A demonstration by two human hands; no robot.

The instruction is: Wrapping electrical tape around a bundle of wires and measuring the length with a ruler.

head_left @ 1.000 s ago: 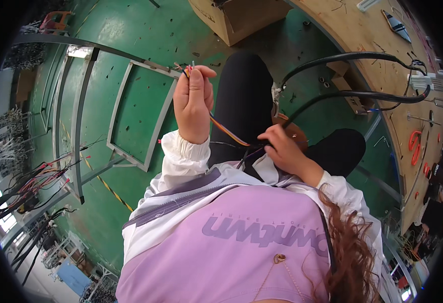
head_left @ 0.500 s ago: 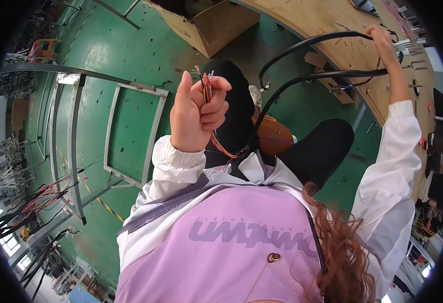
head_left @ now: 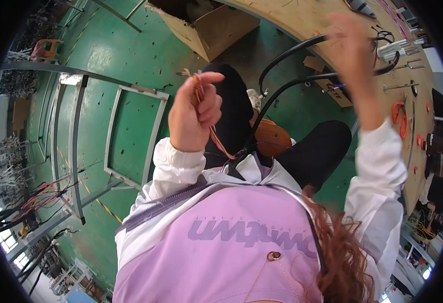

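My left hand [head_left: 188, 118] is raised in front of my lap, its fingers curled round a bundle of thin coloured wires [head_left: 219, 144]. Their loose ends stick out above the thumb. The bundle runs down to a thick black cable [head_left: 277, 93] at my lap, which loops away to the bench on the right. Over the bench edge, close to the cable's loop, is my right hand [head_left: 350, 45]. Motion smears its fingers, so whether they grip anything does not show.
A curved wooden workbench [head_left: 408, 96] spans the right, with pegs and a red-handled tool [head_left: 399, 120] on it. An open cardboard box [head_left: 226, 33] stands on the floor ahead. Metal frames [head_left: 155, 126] and hanging cables [head_left: 37, 202] are at left.
My right hand has moved left and toward me, away from the cable's far end on the bench. The left hand has tilted slightly, and the wire ends now lean left.
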